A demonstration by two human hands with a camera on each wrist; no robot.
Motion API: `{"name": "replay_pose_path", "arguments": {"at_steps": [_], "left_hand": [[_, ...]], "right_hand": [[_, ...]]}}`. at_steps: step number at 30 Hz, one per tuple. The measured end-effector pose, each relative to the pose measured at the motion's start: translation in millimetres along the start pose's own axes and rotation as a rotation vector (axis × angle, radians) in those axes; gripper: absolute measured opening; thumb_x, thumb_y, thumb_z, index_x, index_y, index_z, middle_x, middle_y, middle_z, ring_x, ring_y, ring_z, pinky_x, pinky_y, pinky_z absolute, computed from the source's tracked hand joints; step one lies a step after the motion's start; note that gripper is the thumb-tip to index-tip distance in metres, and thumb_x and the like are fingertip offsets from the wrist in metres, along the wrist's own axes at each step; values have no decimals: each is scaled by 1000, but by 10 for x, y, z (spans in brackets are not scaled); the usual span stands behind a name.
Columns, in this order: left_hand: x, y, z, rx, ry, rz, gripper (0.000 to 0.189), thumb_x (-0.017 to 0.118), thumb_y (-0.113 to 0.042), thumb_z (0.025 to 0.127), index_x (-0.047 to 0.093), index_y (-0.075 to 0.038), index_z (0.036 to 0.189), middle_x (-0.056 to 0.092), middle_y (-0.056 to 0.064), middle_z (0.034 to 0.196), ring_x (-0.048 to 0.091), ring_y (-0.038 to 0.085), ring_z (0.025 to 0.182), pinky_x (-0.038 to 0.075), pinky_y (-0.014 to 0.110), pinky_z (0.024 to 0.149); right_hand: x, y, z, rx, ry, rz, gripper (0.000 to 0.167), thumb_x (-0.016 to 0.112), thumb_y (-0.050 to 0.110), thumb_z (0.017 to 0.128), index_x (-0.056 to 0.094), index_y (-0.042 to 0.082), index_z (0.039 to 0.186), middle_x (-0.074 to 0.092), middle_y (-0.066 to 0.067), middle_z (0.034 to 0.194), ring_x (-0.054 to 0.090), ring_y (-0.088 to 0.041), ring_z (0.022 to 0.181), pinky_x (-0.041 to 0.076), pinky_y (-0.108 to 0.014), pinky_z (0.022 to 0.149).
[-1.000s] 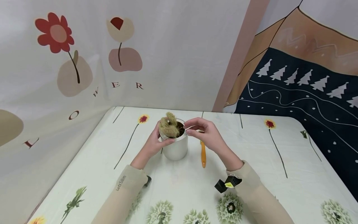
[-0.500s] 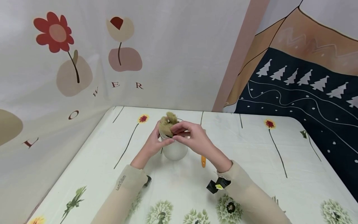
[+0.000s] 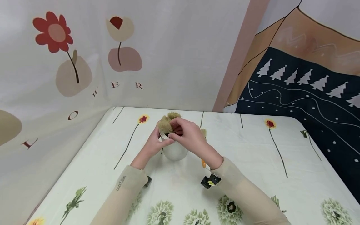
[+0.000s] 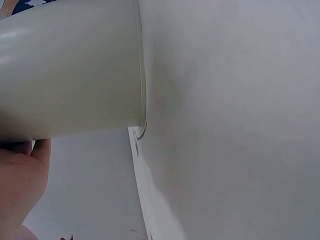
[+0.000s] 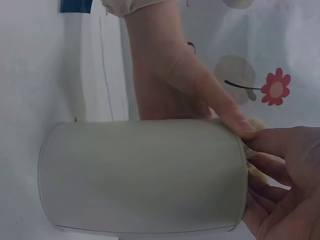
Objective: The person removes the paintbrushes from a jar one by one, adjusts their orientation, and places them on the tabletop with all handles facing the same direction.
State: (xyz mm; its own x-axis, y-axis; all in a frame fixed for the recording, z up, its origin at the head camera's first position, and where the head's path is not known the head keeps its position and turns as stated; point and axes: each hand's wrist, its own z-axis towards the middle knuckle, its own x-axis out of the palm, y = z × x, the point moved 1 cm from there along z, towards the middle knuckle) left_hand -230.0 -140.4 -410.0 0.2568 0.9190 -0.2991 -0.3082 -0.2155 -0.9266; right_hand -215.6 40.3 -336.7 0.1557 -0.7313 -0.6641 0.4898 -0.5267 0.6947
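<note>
A: Five items, all placed against the pot. First, the tabletop (image 3: pixel 253 175): white cloth printed with flowers, carrying everything else.

B: And the pot?

A: White cylindrical pot (image 3: pixel 175 151), upright near the middle of the tabletop, dark filling just visible at its mouth. A tuft of tan fuzzy plant (image 3: pixel 166 122) rises from the far-left side of its rim.

B: Hands?

A: Left hand (image 3: pixel 154 144) on the pot's left side, fingers wrapped round the wall and thumb lying along the rim; the right wrist view shows that thumb tip touching the top edge. Right hand (image 3: pixel 189 136) directly above the pot's mouth, fingers (image 3: pixel 175 126) bunched together against the tuft. Whether they actually pinch the plant or only press on it, I cannot tell; the knuckles hide the tips.

B: Smaller entries?

A: Orange-handled tool (image 3: pixel 203 162), lying flat just right of the pot, mostly hidden under the right forearm. Untouched.

B: Step in hand, by your reading?

A: Judged: seating or arranging the plant in the pot, one hand steadying, the other working at the mouth. Mid-step rather than finished.

B: What does the next move call for?

A: Likely a firm left-hand hold so the pot does not tip, and light pressure from the right fingers, since the tuft looks soft and easily crushed.
</note>
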Motion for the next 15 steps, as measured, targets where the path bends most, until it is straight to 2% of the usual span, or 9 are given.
{"name": "replay_pose_path", "arguments": {"at_steps": [3, 7, 15], "left_hand": [[-4, -3, -9, -14, -3, -1, 105, 74, -60, 82, 21, -9, 157, 34, 18, 158, 30, 38, 147, 23, 63, 119], [-12, -7, -15, -30, -11, -2, 109, 74, -61, 81, 17, -10, 159, 29, 17, 161, 23, 37, 151, 18, 63, 121], [-9, 21, 2, -34, -6, -16, 105, 75, -59, 81, 21, -10, 156, 31, 17, 159, 26, 37, 150, 20, 62, 122]], "right_hand": [[19, -3, 38, 0, -12, -27, 33, 75, 15, 89, 63, 9, 119, 72, -6, 107, 71, -16, 94, 59, -25, 81], [27, -27, 59, -8, -21, -4, 32, 77, 12, 88, 62, 9, 116, 72, -7, 104, 72, -17, 92, 59, -26, 80], [19, -98, 42, -43, -64, 157, 30, 73, 6, 90, 57, 7, 115, 69, -10, 106, 71, -20, 94, 59, -25, 82]]}}
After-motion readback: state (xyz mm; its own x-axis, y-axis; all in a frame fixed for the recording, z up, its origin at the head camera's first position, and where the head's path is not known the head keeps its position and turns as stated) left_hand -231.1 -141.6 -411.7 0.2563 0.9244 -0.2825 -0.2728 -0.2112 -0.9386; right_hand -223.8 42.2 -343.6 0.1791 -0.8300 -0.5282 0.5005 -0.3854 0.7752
